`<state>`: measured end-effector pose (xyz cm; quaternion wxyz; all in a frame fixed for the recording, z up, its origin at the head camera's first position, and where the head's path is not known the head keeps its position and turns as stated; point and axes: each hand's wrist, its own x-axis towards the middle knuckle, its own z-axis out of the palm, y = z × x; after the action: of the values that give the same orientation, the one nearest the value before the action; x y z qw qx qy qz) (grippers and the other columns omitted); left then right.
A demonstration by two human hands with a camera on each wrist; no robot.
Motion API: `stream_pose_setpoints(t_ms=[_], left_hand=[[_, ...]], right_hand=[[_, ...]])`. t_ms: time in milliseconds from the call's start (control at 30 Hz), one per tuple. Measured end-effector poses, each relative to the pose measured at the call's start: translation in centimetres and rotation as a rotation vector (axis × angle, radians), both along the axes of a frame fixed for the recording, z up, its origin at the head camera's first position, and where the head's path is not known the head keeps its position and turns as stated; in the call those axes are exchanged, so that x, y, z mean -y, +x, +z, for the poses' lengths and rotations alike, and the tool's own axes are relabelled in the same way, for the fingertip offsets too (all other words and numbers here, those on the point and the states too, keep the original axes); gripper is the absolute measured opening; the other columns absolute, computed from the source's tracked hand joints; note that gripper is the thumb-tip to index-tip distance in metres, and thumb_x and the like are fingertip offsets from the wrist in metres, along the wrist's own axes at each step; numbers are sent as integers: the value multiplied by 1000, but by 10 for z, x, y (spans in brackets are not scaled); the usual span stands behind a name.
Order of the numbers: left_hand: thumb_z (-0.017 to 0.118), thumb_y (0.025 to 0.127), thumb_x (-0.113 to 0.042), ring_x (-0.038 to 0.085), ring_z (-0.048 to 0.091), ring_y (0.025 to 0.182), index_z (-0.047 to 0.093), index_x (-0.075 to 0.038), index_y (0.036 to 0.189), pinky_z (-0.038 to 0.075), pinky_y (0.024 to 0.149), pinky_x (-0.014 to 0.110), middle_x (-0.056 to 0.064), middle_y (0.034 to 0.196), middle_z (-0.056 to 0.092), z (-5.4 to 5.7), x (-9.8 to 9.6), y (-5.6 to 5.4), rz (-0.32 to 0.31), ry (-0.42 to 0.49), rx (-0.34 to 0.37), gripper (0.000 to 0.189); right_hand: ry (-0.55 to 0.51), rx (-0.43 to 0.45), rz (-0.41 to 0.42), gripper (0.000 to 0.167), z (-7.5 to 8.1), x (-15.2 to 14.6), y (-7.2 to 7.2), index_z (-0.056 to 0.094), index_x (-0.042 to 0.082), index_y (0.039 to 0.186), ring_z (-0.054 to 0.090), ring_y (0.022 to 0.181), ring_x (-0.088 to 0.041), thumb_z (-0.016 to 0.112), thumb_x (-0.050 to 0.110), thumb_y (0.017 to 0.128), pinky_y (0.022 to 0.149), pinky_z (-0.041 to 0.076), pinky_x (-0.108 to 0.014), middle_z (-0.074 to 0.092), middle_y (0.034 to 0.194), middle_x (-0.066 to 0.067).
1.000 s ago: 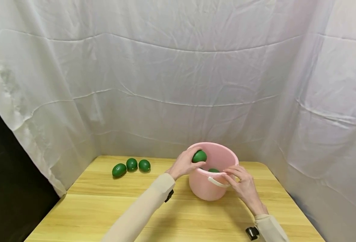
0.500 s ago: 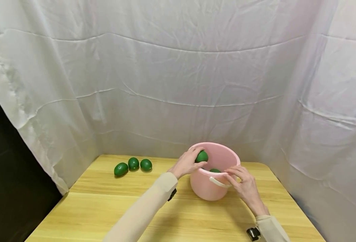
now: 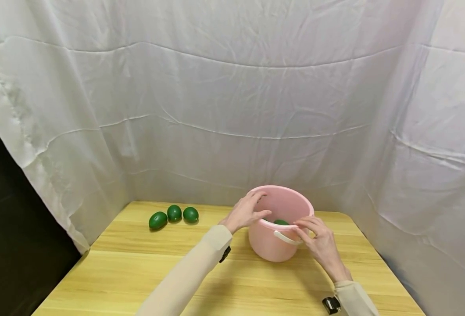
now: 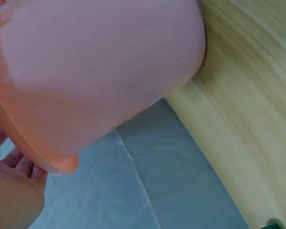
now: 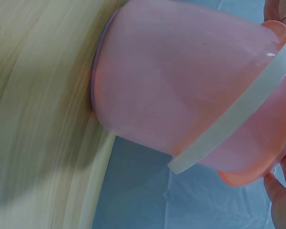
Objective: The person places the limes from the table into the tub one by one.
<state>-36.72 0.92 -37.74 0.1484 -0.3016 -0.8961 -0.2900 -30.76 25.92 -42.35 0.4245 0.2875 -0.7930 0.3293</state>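
Note:
A pink bucket (image 3: pixel 272 245) stands upright on the table, its white handle (image 3: pixel 287 238) hanging at the front. My left hand (image 3: pixel 246 213) is over the bucket's left rim, thumb and fingers spread apart with nothing between them. At the front right rim, my right hand (image 3: pixel 320 239) grips the edge between thumb and fingers. Inside the bucket, a dark green egg-shaped fruit (image 3: pixel 281 222) shows partly above the near rim; the rest of the inside is hidden. Both wrist views show the bucket's outer wall (image 4: pixel 109 62), with fingers (image 5: pixel 275 186) at its rim.
Three more green egg-shaped fruits (image 3: pixel 174 213) lie close together at the table's back left. The wooden table (image 3: pixel 137 272) ends at a pale curtain (image 3: pixel 216 109) behind and at the sides. Black cloth (image 3: pixel 15 237) hangs at the far left.
My left hand has let go of a green fruit, which has dropped into the bucket out of sight. The right hand stays on the rim. The view shifted slightly at first.

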Motion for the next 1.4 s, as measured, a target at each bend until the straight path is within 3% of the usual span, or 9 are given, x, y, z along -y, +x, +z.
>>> stream_pose_setpoints(t_ms=[200,467,633,867,1233,1400], left_hand=[[64,94,-40,18,59,119,55,-15,135,48,100,36,4,136,57,-2,1,0,-12,-39,-117,49],[61,97,-32,22,60,110,63,-13,126,50,93,38,5,122,65,-3,11,4,10,24,-230,34],[62,97,-29,20,58,100,64,-13,124,51,87,37,7,112,66,-3,25,3,38,78,-231,31],[64,96,-26,24,59,111,65,-9,121,51,91,41,8,117,65,-11,49,1,77,102,-226,31],[66,94,-25,26,58,114,63,-11,123,50,96,43,10,122,64,-37,87,5,100,22,-210,33],[67,93,-25,26,60,113,62,-13,125,52,93,42,9,121,64,-53,110,4,161,-58,-212,35]], right_hand=[[11,19,-11,25,0,-1,2,77,7,92,60,97,-18,84,-1,70,93,36,-4,72,95,-4],[9,28,-7,24,-1,-2,4,76,6,92,60,96,-15,83,-2,70,92,37,-4,72,94,-4],[8,-1,-4,25,0,-1,3,76,5,91,61,95,-19,83,-4,69,92,36,-4,72,93,-6],[8,-8,-1,24,1,-1,3,76,5,91,60,94,-18,83,-3,70,92,37,-5,72,93,-6],[10,-3,1,25,1,0,3,76,5,91,61,95,-21,84,-3,69,95,36,-4,72,94,-8],[12,-4,3,26,2,0,3,76,4,91,61,96,-20,84,-3,68,95,36,-4,72,94,-8]])
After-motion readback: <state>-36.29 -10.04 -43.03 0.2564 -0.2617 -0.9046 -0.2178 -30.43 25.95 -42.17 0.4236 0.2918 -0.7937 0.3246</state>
